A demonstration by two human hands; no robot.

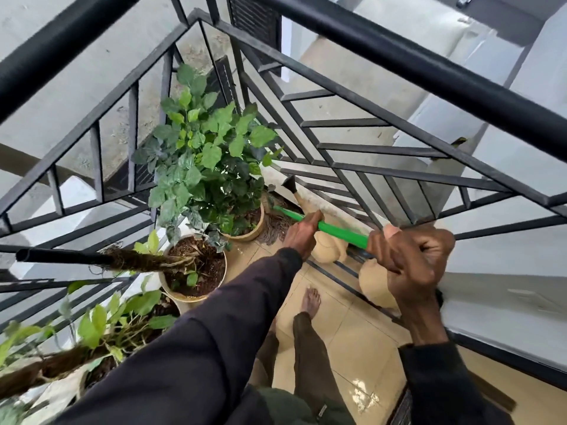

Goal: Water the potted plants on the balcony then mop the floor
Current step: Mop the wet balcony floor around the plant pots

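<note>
Both of my hands grip a green mop handle (340, 232). My left hand (302, 236) holds it lower down, my right hand (408, 250) holds the upper end. The stringy mop head (276, 222) rests on the tiled floor (346, 329) in the balcony corner, beside the far pot. A leafy green plant (202, 157) grows in that tan pot (254, 233). A nearer pot (196, 297) holds soil and a moss pole (129, 260). A third plant (101, 326) stands at lower left.
Black metal railings (383, 173) close the corner on both sides. A beige watering can (329, 248) with a dark spout (290, 184) sits by the right railing. My bare foot (310, 302) stands on the wet, shiny tiles.
</note>
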